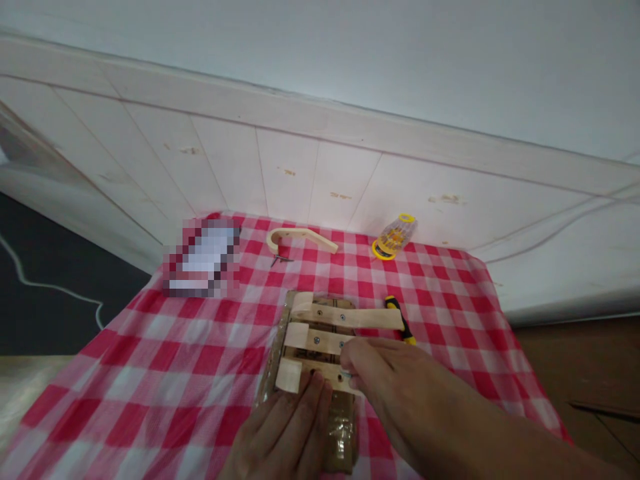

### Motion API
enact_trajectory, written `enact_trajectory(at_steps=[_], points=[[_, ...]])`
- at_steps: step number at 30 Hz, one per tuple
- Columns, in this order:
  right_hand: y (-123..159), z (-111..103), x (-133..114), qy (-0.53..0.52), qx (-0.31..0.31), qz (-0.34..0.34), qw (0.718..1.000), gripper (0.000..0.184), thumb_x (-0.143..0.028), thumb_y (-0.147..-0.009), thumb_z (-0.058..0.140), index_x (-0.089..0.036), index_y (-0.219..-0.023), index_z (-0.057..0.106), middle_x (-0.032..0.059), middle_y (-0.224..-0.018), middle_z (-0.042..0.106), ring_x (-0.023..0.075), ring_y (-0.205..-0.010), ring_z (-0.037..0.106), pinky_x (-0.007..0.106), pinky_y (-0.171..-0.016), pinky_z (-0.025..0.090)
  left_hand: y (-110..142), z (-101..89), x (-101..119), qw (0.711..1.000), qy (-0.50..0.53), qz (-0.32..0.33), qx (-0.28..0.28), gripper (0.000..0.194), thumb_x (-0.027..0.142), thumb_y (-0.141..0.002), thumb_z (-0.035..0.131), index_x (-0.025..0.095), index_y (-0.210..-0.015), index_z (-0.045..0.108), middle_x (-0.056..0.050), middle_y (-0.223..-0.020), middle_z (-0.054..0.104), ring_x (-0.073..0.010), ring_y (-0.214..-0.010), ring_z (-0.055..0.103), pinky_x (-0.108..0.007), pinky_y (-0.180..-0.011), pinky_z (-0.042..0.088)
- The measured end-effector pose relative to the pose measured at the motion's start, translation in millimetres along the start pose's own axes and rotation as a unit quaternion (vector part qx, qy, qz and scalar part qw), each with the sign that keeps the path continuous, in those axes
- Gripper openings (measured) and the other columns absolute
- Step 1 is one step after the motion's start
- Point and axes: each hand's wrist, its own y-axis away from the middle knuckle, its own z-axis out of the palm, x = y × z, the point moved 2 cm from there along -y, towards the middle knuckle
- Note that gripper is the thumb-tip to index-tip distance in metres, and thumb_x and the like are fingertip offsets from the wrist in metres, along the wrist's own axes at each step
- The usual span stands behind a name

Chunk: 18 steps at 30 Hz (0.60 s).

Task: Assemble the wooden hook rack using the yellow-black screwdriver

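A stack of light wooden hook pieces [320,333] lies on a brown cardboard piece [343,433] on the red-and-white checked cloth [165,373]. My left hand [290,433] rests flat on the cardboard, fingers stretched toward the nearest wooden piece. My right hand [375,370] reaches in from the right, fingers pinched together on the lowest wooden piece, around something small I cannot make out. Beside the right hand, a yellow-and-black screwdriver [400,320] lies partly hidden.
A single curved wooden hook [300,239] with a screw lies at the back of the cloth. A clear yellow-capped bit holder [395,237] lies at the back right. A blurred-out flat object [203,259] lies at the back left. White panelled wall behind.
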Motion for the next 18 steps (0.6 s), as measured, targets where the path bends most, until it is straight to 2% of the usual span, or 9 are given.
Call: enact_trajectory(at_steps=[2,4,14,18], points=[[-3.5,0.3,2.1,-0.005,-0.018,-0.008,1.0,0.031,-0.035,-0.102,0.064,-0.018,-0.128,0.064,0.009,-0.127,0.067,0.0236,-0.106,0.069,0.044,-0.09,0.06,-1.1,0.4,0.9,1.0,0.0,0.005,-0.003,0.03,0.024,-0.107,0.047,0.012,-0.119,0.071,-0.01,-0.119,0.077,-0.017,-0.111,0.072,-0.025,-0.101,0.056],[-5.6,-1.5,3.7,-0.01,-0.034,-0.013,0.999,0.037,-0.036,-0.101,0.066,-0.018,-0.132,0.061,0.0102,-0.134,0.064,0.0257,-0.111,0.068,0.047,-0.093,0.059,-1.8,0.3,2.2,1.0,0.004,0.004,-0.007,0.029,0.021,-0.106,0.046,0.011,-0.117,0.072,-0.01,-0.118,0.077,-0.017,-0.11,0.072,-0.026,-0.101,0.056],[-11.3,0.3,9.3,-0.022,-0.074,-0.033,0.996,0.034,-0.036,-0.101,0.065,-0.019,-0.131,0.063,0.0099,-0.133,0.064,0.0249,-0.111,0.068,0.046,-0.093,0.059,-2.8,-0.7,4.6,1.0,0.022,-0.016,-0.013,0.027,0.017,-0.101,0.053,0.009,-0.121,0.07,-0.015,-0.123,0.074,-0.0201,-0.109,0.071,-0.032,-0.103,0.056],[-10.9,3.0,7.6,-0.017,-0.07,-0.045,0.996,0.036,-0.035,-0.1,0.066,-0.018,-0.132,0.061,0.0102,-0.132,0.064,0.0253,-0.111,0.068,0.047,-0.092,0.06,-6.5,1.2,4.5,0.999,0.015,-0.018,0.037,0.029,0.01,-0.099,0.047,0.009,-0.112,0.073,-0.013,-0.113,0.077,-0.02,-0.106,0.072,-0.031,-0.095,0.059]])
